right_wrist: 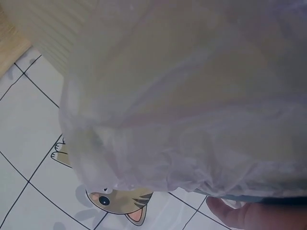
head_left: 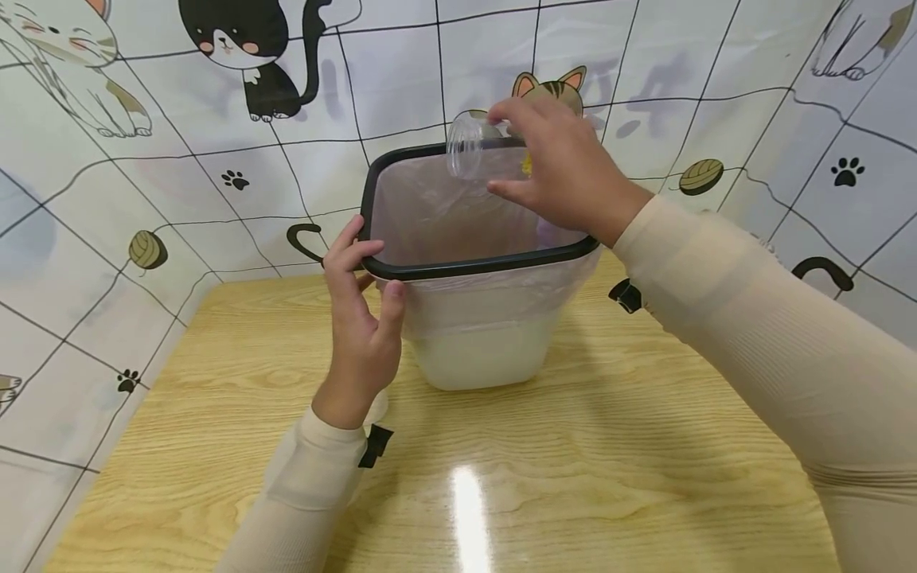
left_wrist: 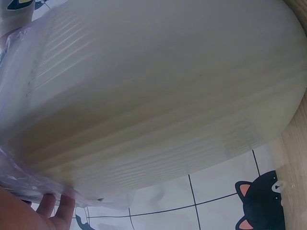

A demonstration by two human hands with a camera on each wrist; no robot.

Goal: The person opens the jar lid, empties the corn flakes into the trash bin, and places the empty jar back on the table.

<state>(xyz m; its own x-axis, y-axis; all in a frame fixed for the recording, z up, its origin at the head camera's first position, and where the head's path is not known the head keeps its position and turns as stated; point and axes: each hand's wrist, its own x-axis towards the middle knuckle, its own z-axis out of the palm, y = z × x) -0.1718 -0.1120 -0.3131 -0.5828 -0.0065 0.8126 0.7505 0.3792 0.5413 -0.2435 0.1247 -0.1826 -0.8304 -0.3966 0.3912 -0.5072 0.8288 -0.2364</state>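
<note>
A trash can (head_left: 481, 358) with a pale body, a black rim and a thin plastic liner (head_left: 494, 302) folded over its outside stands on the table. My left hand (head_left: 361, 318) grips its near left corner, fingertips over the rim and thumb against the front. Above the opening, my right hand (head_left: 566, 163) holds a clear plastic cup (head_left: 466, 151) on its side, one end facing left. Something yellow (head_left: 527, 164) shows between the fingers and thumb. In the left wrist view, fingers (left_wrist: 64, 208) touch the lined top edge. The right wrist view shows mostly liner (right_wrist: 158, 158).
The wood-grain table (head_left: 501, 469) extends toward me and to both sides of the trash can. Close behind and along the sides hangs a white gridded sheet (head_left: 401, 72) with cat drawings. A black clip-like piece (head_left: 626, 296) sits by the right sleeve.
</note>
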